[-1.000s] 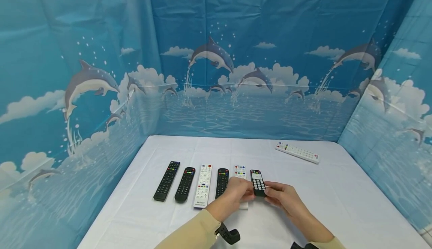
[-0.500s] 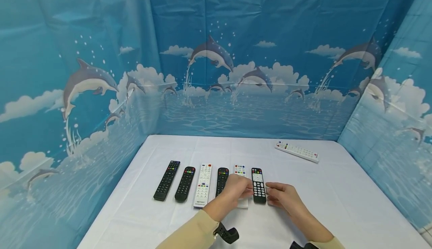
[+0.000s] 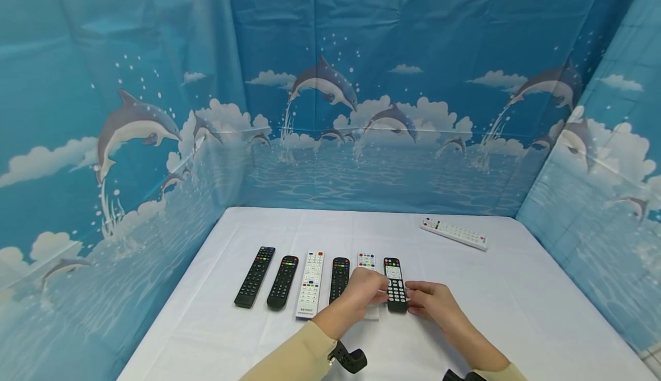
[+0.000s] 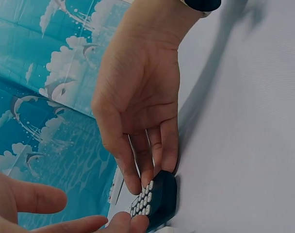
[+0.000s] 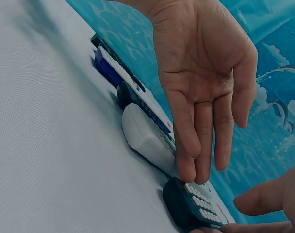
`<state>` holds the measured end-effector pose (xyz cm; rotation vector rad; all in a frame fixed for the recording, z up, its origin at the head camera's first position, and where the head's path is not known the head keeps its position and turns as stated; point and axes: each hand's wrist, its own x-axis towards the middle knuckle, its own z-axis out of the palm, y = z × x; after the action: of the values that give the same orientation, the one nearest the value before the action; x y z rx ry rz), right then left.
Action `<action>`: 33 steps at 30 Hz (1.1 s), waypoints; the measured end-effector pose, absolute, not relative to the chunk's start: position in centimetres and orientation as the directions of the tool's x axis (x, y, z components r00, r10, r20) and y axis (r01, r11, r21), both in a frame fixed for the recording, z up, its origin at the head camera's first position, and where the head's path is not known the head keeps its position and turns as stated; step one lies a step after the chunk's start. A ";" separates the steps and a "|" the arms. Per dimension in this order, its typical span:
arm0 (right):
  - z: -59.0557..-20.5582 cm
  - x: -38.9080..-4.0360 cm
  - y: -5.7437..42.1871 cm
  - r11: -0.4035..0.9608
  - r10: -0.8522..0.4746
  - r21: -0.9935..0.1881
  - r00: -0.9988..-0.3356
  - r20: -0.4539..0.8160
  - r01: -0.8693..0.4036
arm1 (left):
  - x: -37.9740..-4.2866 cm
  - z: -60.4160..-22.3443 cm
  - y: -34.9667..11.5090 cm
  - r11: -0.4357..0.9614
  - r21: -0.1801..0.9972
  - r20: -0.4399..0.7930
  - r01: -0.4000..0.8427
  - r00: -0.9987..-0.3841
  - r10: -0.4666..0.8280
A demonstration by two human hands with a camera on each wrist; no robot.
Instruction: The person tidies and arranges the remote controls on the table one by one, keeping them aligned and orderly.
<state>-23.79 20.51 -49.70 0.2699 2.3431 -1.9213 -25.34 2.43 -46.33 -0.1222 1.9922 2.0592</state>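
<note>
A black remote control (image 3: 395,282) with white buttons lies face up on the white cloth, at the right end of a row of remotes. My left hand (image 3: 364,289) rests its fingertips against the remote's left edge. Against the right edge, the fingertips of my right hand (image 3: 432,302) touch it, fingers extended. In the left wrist view the right hand (image 4: 140,92) shows its palm above the remote's end (image 4: 166,196). The right wrist view has the left hand's palm (image 5: 198,73), fingers pointing down to the remote (image 5: 179,206). My left hand partly covers a white remote (image 3: 367,261).
Left of the hands lie a black remote (image 3: 339,278), a white remote (image 3: 310,285) and two more black remotes, all side by side. Another white remote (image 3: 454,233) lies slanted at the back right. A dolphin-print curtain (image 3: 330,157) encloses the table.
The black remote with white buttons looked tilted and shorter a second ago; now it lies flat and straighter. It shifted slightly left in the last half second, with my right fingertips following.
</note>
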 end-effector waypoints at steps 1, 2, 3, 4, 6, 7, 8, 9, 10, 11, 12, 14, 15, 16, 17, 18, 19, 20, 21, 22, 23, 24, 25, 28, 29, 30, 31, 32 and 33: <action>-49.7 -23.8 20.5 0.192 0.075 -0.961 -0.979 -0.189 0.200 | -25.3 -46.3 2.4 -0.014 0.967 -0.249 -0.253 -0.959 0.138; -49.7 -23.8 20.5 0.197 0.075 -0.960 -0.979 -0.190 0.201 | -25.3 -46.3 2.4 -0.012 0.967 -0.249 -0.253 -0.958 0.141; -49.7 -23.8 20.4 0.201 0.075 -0.958 -0.979 -0.191 0.203 | -25.3 -46.4 2.4 -0.007 0.967 -0.250 -0.253 -0.958 0.141; -49.7 -23.8 20.4 0.204 0.076 -0.957 -0.978 -0.192 0.204 | -25.3 -46.3 2.4 -0.006 0.968 -0.249 -0.252 -0.958 0.142; -49.6 -23.8 20.4 0.209 0.076 -0.956 -0.978 -0.195 0.207 | -25.4 -46.3 2.4 -0.011 0.968 -0.248 -0.252 -0.958 0.145; -49.7 -23.8 20.4 0.213 0.074 -0.955 -0.978 -0.197 0.208 | -25.4 -46.3 2.5 -0.014 0.968 -0.247 -0.252 -0.958 0.145; -49.7 -23.9 20.5 0.213 0.071 -0.954 -0.978 -0.198 0.209 | -25.3 -46.3 2.5 -0.016 0.968 -0.246 -0.251 -0.958 0.146; -49.7 -23.9 20.5 0.220 0.067 -0.953 -0.978 -0.197 0.208 | -25.3 -46.2 2.5 -0.021 0.967 -0.247 -0.252 -0.958 0.147; -49.6 -23.9 20.6 0.222 0.060 -0.953 -0.978 -0.198 0.207 | -25.3 -46.2 2.5 -0.029 0.967 -0.244 -0.252 -0.958 0.152; -49.6 -23.9 20.7 0.226 0.053 -0.952 -0.979 -0.197 0.204 | -25.3 -46.1 2.6 -0.030 0.967 -0.244 -0.251 -0.957 0.156; -49.6 -24.0 20.7 0.238 0.047 -0.950 -0.980 -0.194 0.200 | -25.4 -45.9 2.6 -0.031 0.968 -0.242 -0.250 -0.957 0.163; -49.3 -24.1 21.0 0.249 0.037 -0.949 -0.981 -0.190 0.193 | -25.4 -45.6 2.7 -0.031 0.968 -0.239 -0.248 -0.955 0.179; -49.2 -24.1 21.1 0.263 0.034 -0.946 -0.982 -0.187 0.190 | -25.4 -45.5 2.7 -0.037 0.968 -0.237 -0.249 -0.953 0.190; -49.0 -24.2 21.2 0.271 0.031 -0.945 -0.983 -0.182 0.183 | -25.5 -45.3 2.7 -0.043 0.968 -0.235 -0.249 -0.950 0.205; -48.7 -24.3 21.3 0.287 0.029 -0.942 -0.984 -0.176 0.176 | -25.5 -45.1 2.8 -0.055 0.966 -0.235 -0.253 -0.947 0.218; -48.4 -24.4 21.5 0.301 0.027 -0.938 -0.985 -0.172 0.172 | -25.6 -45.0 2.8 -0.070 0.964 -0.234 -0.257 -0.944 0.234; -48.2 -24.4 21.7 0.302 0.024 -0.938 -0.985 -0.172 0.171 | -25.7 -44.8 2.9 -0.089 0.960 -0.237 -0.265 -0.940 0.247; -47.9 -24.5 21.9 0.322 0.014 -0.933 -0.986 -0.167 0.163 | -25.8 -44.7 3.0 -0.109 0.956 -0.238 -0.274 -0.935 0.262; -47.6 -24.5 22.1 0.338 0.009 -0.928 -0.986 -0.165 0.158 | -25.9 -44.6 3.1 -0.133 0.950 -0.238 -0.283 -0.931 0.278; -47.3 -24.7 22.3 0.351 -0.002 -0.924 -0.987 -0.163 0.152 | -26.1 -44.6 3.3 -0.150 0.945 -0.241 -0.292 -0.927 0.288; -47.0 -24.8 22.5 0.367 -0.010 -0.918 -0.986 -0.164 0.149 | -26.2 -44.5 3.4 -0.174 0.937 -0.245 -0.304 -0.923 0.296; -46.7 -25.0 22.7 0.383 -0.016 -0.913 -0.987 -0.163 0.144 | -26.4 -44.4 3.6 -0.197 0.928 -0.248 -0.315 -0.920 0.303; -46.5 -25.2 23.0 0.401 -0.021 -0.906 -0.987 -0.159 0.137 | -26.7 -44.4 3.8 -0.227 0.917 -0.251 -0.328 -0.917 0.311; -45.7 -26.0 23.8 0.450 -0.031 -0.886 -0.989 -0.143 0.114 | -27.6 -44.1 4.6 -0.311 0.879 -0.251 -0.361 -0.906 0.342; -45.4 -26.3 24.0 0.463 -0.033 -0.880 -0.990 -0.137 0.106 | -27.9 -44.0 5.0 -0.344 0.862 -0.251 -0.372 -0.903 0.349; -45.1 -26.7 24.3 0.475 -0.038 -0.874 -0.990 -0.133 0.099 | -28.3 -43.9 5.3 -0.376 0.844 -0.250 -0.382 -0.901 0.354; -44.9 -27.0 24.6 0.486 -0.039 -0.869 -0.990 -0.133 0.097 | -28.6 -43.9 5.7 -0.404 0.825 -0.253 -0.394 -0.898 0.360; -44.6 -27.5 24.9 0.493 -0.044 -0.865 -0.990 -0.133 0.094 | -29.0 -43.8 6.0 -0.431 0.806 -0.256 -0.405 -0.896 0.364; -44.4 -27.9 25.2 0.500 -0.043 -0.860 -0.990 -0.137 0.097 | -29.3 -43.8 6.4 -0.456 0.788 -0.260 -0.415 -0.894 0.364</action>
<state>-27.93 25.22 -44.37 0.0471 2.5971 -1.5028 -29.31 6.38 -43.84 -0.0738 1.2915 2.3478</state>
